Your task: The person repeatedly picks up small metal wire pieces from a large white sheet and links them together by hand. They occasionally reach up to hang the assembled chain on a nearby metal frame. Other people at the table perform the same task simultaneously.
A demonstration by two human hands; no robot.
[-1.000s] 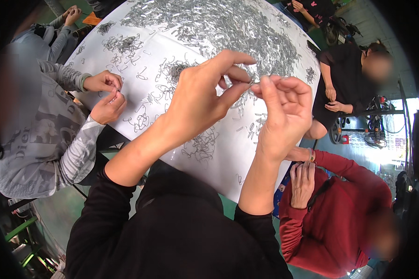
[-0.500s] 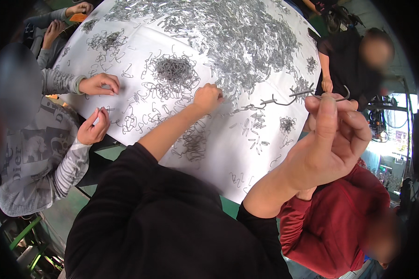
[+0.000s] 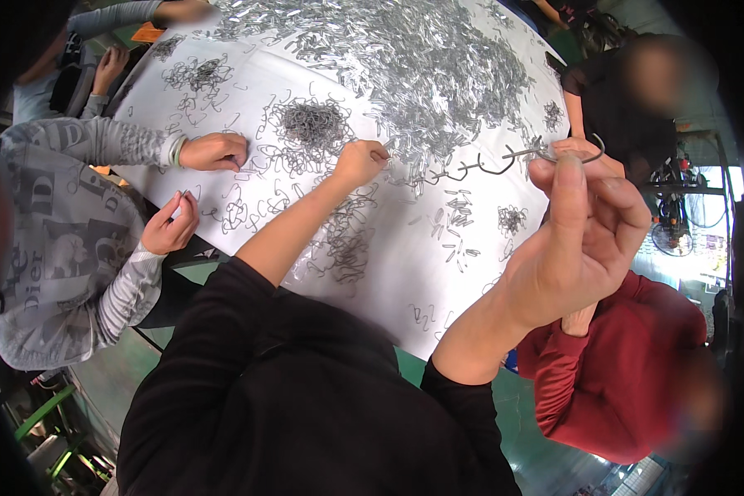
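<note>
My right hand [image 3: 583,219] is raised at the right, thumb and fingers pinched on a bent metal wire hook [image 3: 601,145]. From that hook a chain of linked wire hooks and small clips [image 3: 494,170] trails left, sagging a little above the table. My left hand [image 3: 361,163] is closed, fingertips together, near the chain's far end and beside the loose metal pieces. What its fingertips hold, if anything, is too small to make out. Just left of it lies a dense heap of wire hooks [image 3: 312,124].
A large mound of small metal clips [image 3: 430,74] covers the far part of the white table [image 3: 388,281]. Loose hooks [image 3: 343,248] lie nearer. Co-workers sit around: a grey patterned sleeve [image 3: 128,145] at left, a red sleeve [image 3: 562,372] at right, a person in black [image 3: 620,116] beyond.
My right hand has shifted slightly left and up with the chain, which now hangs less slanted. My left hand has drawn a little left. The left co-worker's far hand moved right over the table.
</note>
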